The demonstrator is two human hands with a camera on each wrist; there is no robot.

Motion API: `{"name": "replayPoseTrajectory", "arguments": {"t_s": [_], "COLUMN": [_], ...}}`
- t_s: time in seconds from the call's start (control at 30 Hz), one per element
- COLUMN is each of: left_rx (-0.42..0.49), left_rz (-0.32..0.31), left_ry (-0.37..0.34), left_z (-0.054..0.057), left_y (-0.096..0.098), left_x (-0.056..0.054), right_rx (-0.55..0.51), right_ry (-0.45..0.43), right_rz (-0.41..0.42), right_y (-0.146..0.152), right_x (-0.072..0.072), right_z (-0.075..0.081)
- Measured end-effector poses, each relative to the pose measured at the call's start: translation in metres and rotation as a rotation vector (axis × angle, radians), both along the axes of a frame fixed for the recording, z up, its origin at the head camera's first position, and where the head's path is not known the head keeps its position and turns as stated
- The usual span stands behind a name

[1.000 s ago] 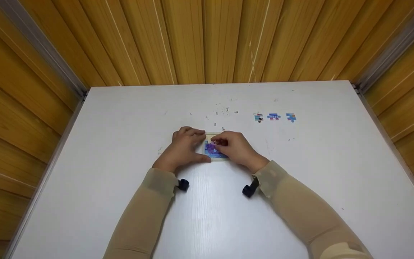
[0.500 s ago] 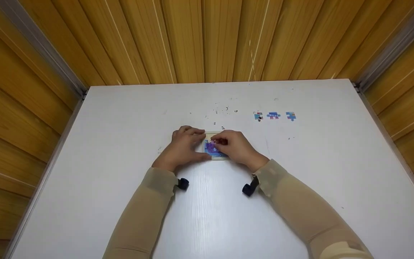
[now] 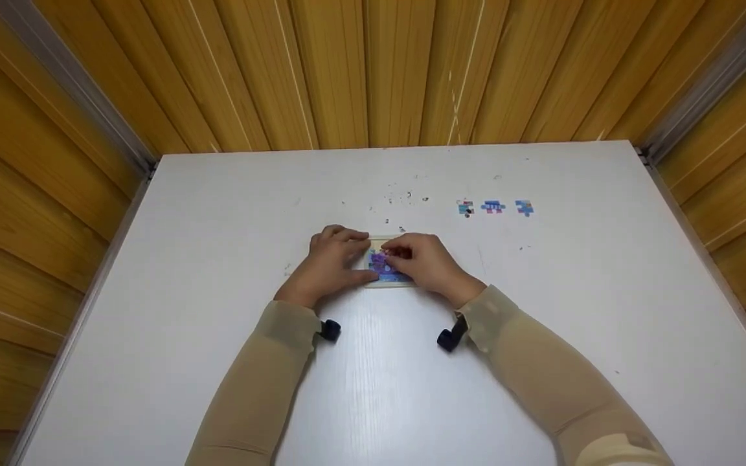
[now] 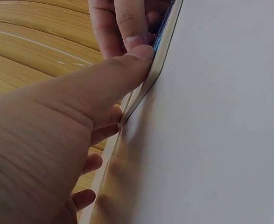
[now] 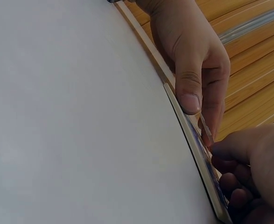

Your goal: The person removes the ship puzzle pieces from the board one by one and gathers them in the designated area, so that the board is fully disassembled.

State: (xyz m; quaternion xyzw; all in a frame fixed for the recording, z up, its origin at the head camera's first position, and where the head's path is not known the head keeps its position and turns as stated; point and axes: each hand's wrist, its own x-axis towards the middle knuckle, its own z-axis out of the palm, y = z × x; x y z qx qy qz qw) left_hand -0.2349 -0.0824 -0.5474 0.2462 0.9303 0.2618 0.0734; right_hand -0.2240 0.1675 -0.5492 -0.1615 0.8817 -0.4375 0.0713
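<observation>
A small framed jigsaw puzzle point(image 3: 386, 286), with blue and purple pieces inside a pale border, lies on the white table between both hands. My right hand point(image 3: 430, 262) pinches a puzzle piece point(image 5: 206, 127) between thumb and fingertips, tilted close over the picture; in the head view the fingers mostly hide it. My left hand point(image 3: 331, 265) rests at the left side of the frame, fingers spread. Its thumb point(image 4: 127, 67) lies across the front border onto the picture, and its index finger reaches the back left part. The right part of the puzzle is hidden under my right hand.
Three loose puzzle pieces lie in a row at the back right, the middle one point(image 3: 493, 207) blue and pink. Small dark specks point(image 3: 408, 194) dot the table behind the frame. Wood-patterned walls point(image 3: 347, 77) enclose the back and sides.
My left thumb has slid from the front border slightly up onto the picture. My right fingertips have shifted very slightly over the puzzle, still pinching the piece.
</observation>
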Motion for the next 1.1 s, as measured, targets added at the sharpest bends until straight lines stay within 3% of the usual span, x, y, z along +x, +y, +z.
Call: {"name": "replayPoseTrajectory", "arguments": {"t_s": [0.37,0.53,0.8,1.1], "left_rx": [-0.019,-0.023,-0.031,-0.013], "left_rz": [0.028,0.045,0.04,0.061], "left_ry": [-0.018,-0.039,-0.039,-0.047], "left_z": [-0.003,-0.004,-0.001,0.001], "left_y": [0.001,0.003,0.005,0.007], "left_x": [0.003,0.005,0.003,0.002], "right_rx": [-0.13,-0.135,-0.08,-0.064], "right_ry": [-0.096,-0.126,-0.017,-0.004], "right_rz": [-0.058,-0.083,-0.18,-0.252], "right_y": [0.014,0.032,0.078,0.117], "right_x": [-0.003,-0.004,-0.009,-0.016], "right_z": [0.007,0.016,0.033,0.038]}}
